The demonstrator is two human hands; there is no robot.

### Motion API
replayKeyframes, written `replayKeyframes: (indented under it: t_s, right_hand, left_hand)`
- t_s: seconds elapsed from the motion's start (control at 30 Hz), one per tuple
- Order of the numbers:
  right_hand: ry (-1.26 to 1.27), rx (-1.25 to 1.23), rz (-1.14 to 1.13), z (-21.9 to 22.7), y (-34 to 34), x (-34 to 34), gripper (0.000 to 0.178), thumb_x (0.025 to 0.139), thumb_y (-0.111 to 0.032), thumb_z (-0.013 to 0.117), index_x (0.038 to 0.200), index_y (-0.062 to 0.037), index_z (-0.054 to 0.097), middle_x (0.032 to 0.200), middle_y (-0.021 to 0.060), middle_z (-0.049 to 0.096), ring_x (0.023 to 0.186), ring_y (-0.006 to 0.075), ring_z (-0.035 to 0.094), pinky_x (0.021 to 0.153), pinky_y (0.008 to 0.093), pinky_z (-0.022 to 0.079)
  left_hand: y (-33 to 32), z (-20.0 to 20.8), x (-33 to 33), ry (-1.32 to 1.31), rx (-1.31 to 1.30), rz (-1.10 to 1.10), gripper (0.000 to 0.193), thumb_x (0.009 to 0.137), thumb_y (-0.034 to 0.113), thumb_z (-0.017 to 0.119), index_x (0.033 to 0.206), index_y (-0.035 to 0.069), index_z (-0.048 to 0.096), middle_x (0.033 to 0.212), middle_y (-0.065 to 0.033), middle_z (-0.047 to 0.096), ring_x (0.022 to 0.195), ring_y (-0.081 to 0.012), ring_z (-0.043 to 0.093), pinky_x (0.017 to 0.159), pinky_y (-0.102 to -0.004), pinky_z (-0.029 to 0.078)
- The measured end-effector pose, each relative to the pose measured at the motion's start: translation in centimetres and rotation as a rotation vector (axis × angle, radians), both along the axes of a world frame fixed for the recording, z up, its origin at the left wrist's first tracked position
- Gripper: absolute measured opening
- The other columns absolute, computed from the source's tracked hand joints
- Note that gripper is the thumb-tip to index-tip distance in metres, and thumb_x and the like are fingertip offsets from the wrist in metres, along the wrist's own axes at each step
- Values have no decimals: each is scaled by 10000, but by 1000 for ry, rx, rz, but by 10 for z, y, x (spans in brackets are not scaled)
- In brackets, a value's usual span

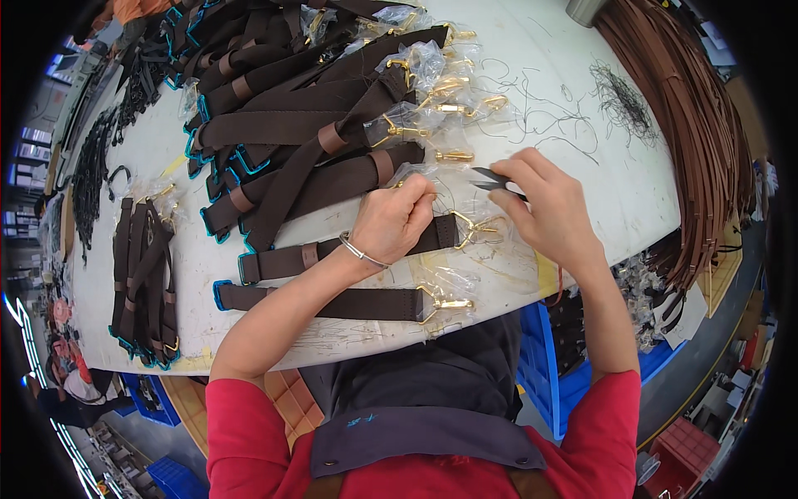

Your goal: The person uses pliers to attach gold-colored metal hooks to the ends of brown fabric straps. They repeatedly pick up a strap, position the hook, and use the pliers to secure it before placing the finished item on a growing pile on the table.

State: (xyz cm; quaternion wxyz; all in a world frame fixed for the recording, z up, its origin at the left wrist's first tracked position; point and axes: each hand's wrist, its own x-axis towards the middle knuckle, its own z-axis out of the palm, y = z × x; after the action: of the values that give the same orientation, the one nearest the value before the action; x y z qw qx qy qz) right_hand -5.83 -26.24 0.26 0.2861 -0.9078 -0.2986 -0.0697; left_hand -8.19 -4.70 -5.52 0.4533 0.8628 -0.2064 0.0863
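Note:
My left hand (392, 221) is closed in a pinch above a dark brown webbing strap (278, 262). What the fingers hold is too small to make out, though fine thread shows close by. In my right hand (544, 204) is a pair of dark thread snips (490, 179), blades pointing left toward my left fingertips and slightly apart. The strap beneath my left hand ends in a gold clasp (472, 231) wrapped in clear plastic; its other end has a blue-covered buckle. Nearer me lies a second strap (349, 303) with a gold clasp (449, 304).
Several more straps (283, 125) are heaped at the far left of the white table (619, 170). A small strap bundle (143, 279) lies at the left. Loose thread clippings (622, 100) and long brown strips (677, 108) lie to the right. A blue crate (540, 366) stands below the table edge.

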Motion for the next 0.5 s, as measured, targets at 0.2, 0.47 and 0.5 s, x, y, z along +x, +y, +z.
replayKeyframes:
  t_s: [0.2,0.47,0.5]
  right_hand:
    - [40,231,-186,-6,-15,-50,214,751,-55,638,950,-15,573,882,107,571,719,253,598,589,328,474]
    - [114,15,-199,-26,-4,-74,282,770,-115,636,1023,-40,533,841,107,557,692,282,580,584,367,461]
    - [91,20,-208,-29,-4,-72,277,772,-113,634,1017,-39,529,836,111,555,693,287,579,588,371,461]
  left_hand:
    - [-25,68,28,577,-466,34,175,868,128,521,748,0,520,521,-25,501,397,-93,459,403,-223,353]
    - [-6,56,47,242,37,-419,83,810,97,564,781,32,521,629,-9,477,555,-97,448,512,-234,395]
    - [-3,63,36,263,225,-497,149,751,48,608,869,28,518,748,-50,508,660,-139,511,593,-272,432]
